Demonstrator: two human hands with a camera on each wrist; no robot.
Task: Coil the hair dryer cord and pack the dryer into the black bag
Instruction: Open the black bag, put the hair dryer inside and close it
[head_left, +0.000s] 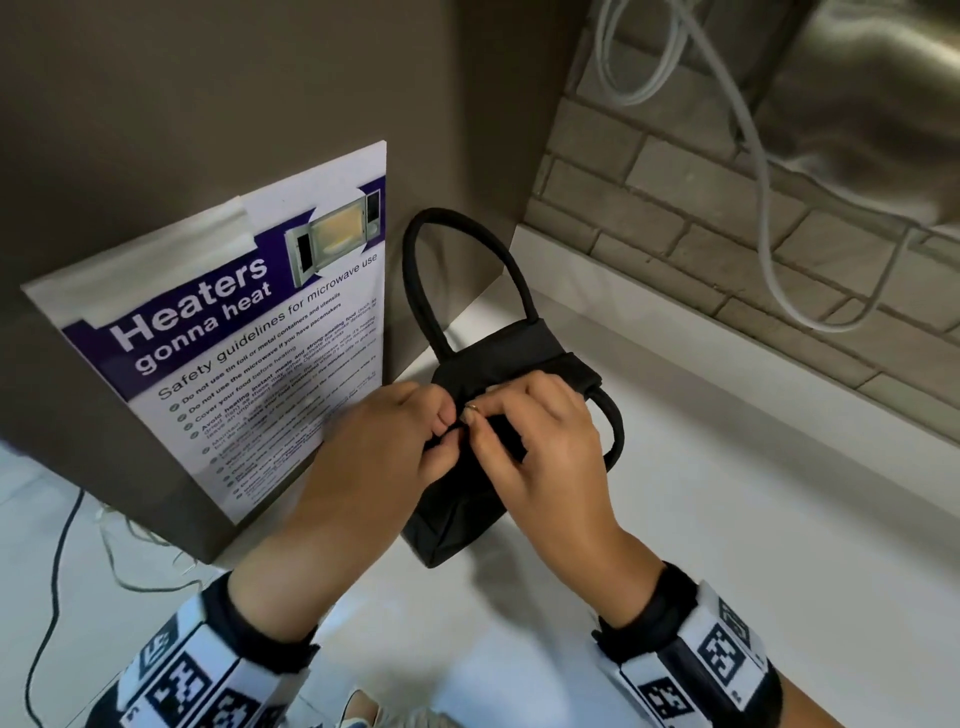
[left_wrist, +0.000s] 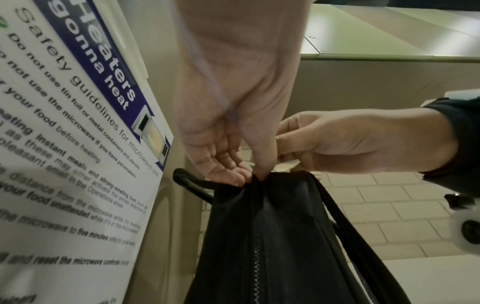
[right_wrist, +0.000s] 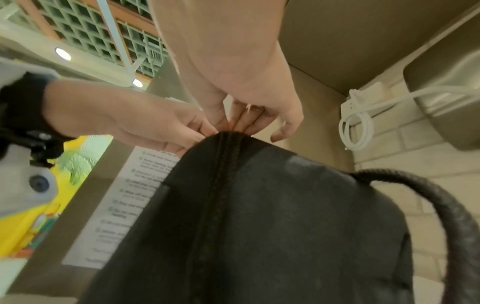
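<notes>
The black bag (head_left: 462, 499) stands on the white counter (head_left: 727, 493) beside the microwave, one handle (head_left: 457, 260) arching up behind it. Along its top runs a zipper (left_wrist: 257, 246), also seen as the zipper (right_wrist: 221, 185) from the right wrist. My left hand (head_left: 384, 441) pinches the bag's fabric at the zipper's end; the same pinch shows at the left hand (left_wrist: 233, 164). My right hand (head_left: 535, 441) pinches a small metal zipper pull (head_left: 472, 408) right beside it, seen too at the right hand (right_wrist: 246, 115). The hair dryer and its cord are hidden.
A grey microwave with a taped safety poster (head_left: 249, 338) stands close on the left. A brick-tiled wall (head_left: 701, 234) with a looped white cable (head_left: 769, 208) rises behind the counter. Thin cords (head_left: 52, 597) trail at the lower left.
</notes>
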